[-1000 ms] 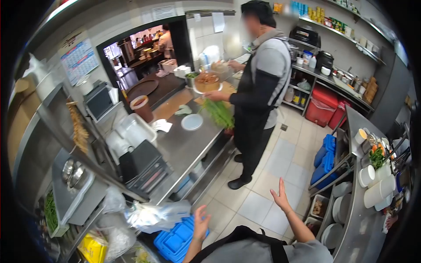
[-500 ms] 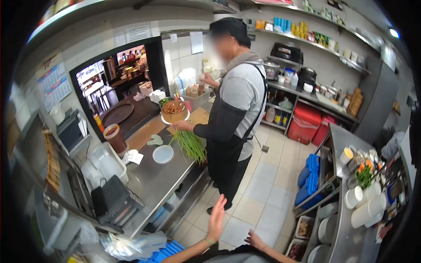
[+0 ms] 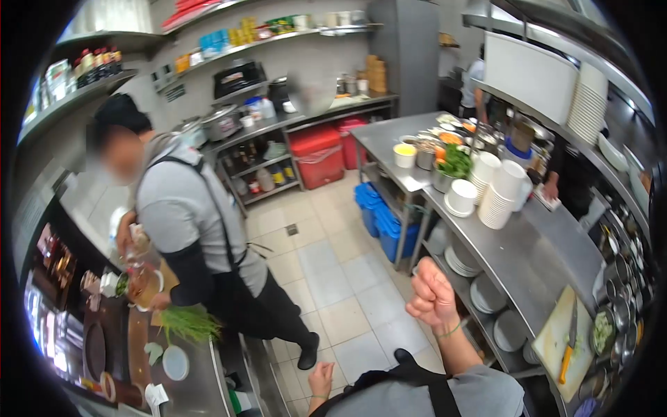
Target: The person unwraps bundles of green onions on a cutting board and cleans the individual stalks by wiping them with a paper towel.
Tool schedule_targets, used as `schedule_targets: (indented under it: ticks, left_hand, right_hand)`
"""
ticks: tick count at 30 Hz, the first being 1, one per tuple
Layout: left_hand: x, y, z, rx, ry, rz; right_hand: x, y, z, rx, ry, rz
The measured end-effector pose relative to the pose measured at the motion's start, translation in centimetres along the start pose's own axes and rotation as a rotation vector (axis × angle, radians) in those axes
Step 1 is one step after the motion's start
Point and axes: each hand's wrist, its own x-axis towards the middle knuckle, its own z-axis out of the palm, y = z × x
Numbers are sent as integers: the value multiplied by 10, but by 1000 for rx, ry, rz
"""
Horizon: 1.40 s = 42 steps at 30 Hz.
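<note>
My right hand (image 3: pixel 432 295) is raised in front of me with its fingers curled into a fist, and I see nothing in it. A thin band is round its wrist. It is nearest the steel counter (image 3: pixel 511 267) on my right, in front of the lower shelf of plates, apart from them. Lower down, my left hand (image 3: pixel 321 380) hangs near my dark apron (image 3: pixel 389 393) over the tiled floor. Its fingers look loosely curled, with nothing visible in them.
A co-worker (image 3: pixel 198 208) stands at the left counter beside green stalks (image 3: pixel 186 323). On the right counter are stacked white tubs (image 3: pixel 497 194) and a cutting board (image 3: pixel 556 344) with an orange-handled knife (image 3: pixel 570 351). Blue containers (image 3: pixel 396 226) stand beneath.
My view has turned right, bringing the right counter and cutting board into sight. My right hand has risen and closed; my left hand, formerly stretched out, is lower and curled.
</note>
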Motion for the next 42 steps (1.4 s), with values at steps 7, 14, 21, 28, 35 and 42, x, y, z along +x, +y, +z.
schedule_targets:
  ticks: [7,14,21,28,35,42]
  left_hand:
    - [24,37,28,349,-126,25]
    - [74,169,97,366,-257,208]
    - [32,168,115,316,-187,29]
    - [-64,130,79,376,26,-327]
    - [-105,140,45,-15,480,-492]
    - [-84,111,-28,-1611,537,31]
  right_hand:
    - [27,-122,83,-478,-1675,-199]
    - [23,-154,109,-259,-1790,-331]
    - [50,-160,88,-19,-1935,-71]
    - [74,-129,87,278,-2056,56]
    - [49,-18,66,797,-1535,273]
    - [-37,222,13,-623,-1459,-281]
